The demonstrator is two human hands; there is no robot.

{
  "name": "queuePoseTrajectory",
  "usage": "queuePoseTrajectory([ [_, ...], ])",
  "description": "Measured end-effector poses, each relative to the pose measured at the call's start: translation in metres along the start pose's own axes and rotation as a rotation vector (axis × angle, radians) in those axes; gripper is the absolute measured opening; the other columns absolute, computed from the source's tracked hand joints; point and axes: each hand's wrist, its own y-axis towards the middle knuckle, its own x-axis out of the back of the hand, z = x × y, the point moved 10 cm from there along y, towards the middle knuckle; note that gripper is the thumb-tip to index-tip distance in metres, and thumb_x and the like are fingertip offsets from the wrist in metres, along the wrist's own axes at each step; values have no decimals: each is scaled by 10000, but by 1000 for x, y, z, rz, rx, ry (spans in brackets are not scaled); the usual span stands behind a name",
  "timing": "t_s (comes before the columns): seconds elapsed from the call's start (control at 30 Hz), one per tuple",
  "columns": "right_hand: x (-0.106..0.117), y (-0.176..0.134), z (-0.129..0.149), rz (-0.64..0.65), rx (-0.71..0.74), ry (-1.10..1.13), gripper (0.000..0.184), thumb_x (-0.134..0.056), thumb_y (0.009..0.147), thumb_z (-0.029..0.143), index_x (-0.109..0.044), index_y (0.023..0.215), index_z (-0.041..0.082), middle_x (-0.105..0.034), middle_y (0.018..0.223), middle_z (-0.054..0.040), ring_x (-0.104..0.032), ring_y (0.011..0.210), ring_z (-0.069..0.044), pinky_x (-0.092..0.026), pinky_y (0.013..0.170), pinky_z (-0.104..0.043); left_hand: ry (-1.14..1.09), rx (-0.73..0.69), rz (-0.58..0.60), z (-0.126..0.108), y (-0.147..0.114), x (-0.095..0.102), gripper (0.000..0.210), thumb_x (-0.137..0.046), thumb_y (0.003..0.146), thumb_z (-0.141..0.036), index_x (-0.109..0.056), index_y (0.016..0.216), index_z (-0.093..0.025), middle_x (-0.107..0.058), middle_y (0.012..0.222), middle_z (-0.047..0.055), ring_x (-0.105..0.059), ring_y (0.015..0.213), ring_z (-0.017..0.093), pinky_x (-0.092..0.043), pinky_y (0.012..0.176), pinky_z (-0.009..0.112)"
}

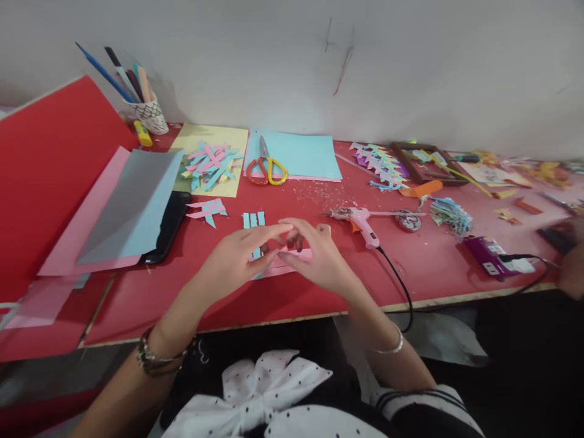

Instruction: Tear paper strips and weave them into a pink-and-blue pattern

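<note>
My left hand and my right hand meet over the front of the table, with curled fingers and the tips close together. A small pink paper strip shows between the fingertips of both hands; the fingers partly hide it. Under them lie pink paper strips set crosswise to light blue paper strips, whose far ends stick out beyond my left hand. Past my left hand is a small woven pink-and-blue paper piece. A pink glue gun rests to the right of my right hand.
Red-and-yellow-handled scissors lie on light blue sheets. Cut strips are heaped on a yellow sheet. Left are paper sheets, a black device and a pen cup. The glue gun's cord hangs over the edge; a purple power box is right.
</note>
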Motion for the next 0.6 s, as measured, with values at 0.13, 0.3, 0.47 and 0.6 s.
queuePoseTrajectory([
  [0.13,7,-1,-20,-92,-63,61,148,-454,794,207,-584,861,183,-598,696,19,-531,615,-97,-334,724,-280,35,48,-40,13,-10,2,305,-390,844,-268,-507,1122,-234,-616,960,10,-586,737,117,-467,710,232],
  [0.3,15,-14,-49,-174,-161,67,142,-462,777,204,-598,755,172,-633,702,-10,-534,609,-110,-356,662,-255,171,117,53,39,-30,-15,277,-357,848,-279,-576,1005,-217,-605,961,39,-591,846,165,-471,710,268],
  [0.47,9,-23,-60,-182,-244,-1,138,-469,763,185,-606,743,177,-656,737,-12,-561,639,-120,-313,710,-285,221,99,94,47,-38,-29,305,-334,854,-305,-587,1000,-218,-617,957,54,-598,840,180,-481,688,274],
  [0.6,5,-27,-66,-177,-299,-37,157,-457,783,180,-611,758,183,-667,794,-11,-570,683,-130,-265,710,-293,208,100,116,49,-39,-33,312,-327,855,-309,-594,992,-225,-621,944,52,-603,832,176,-484,675,262],
])
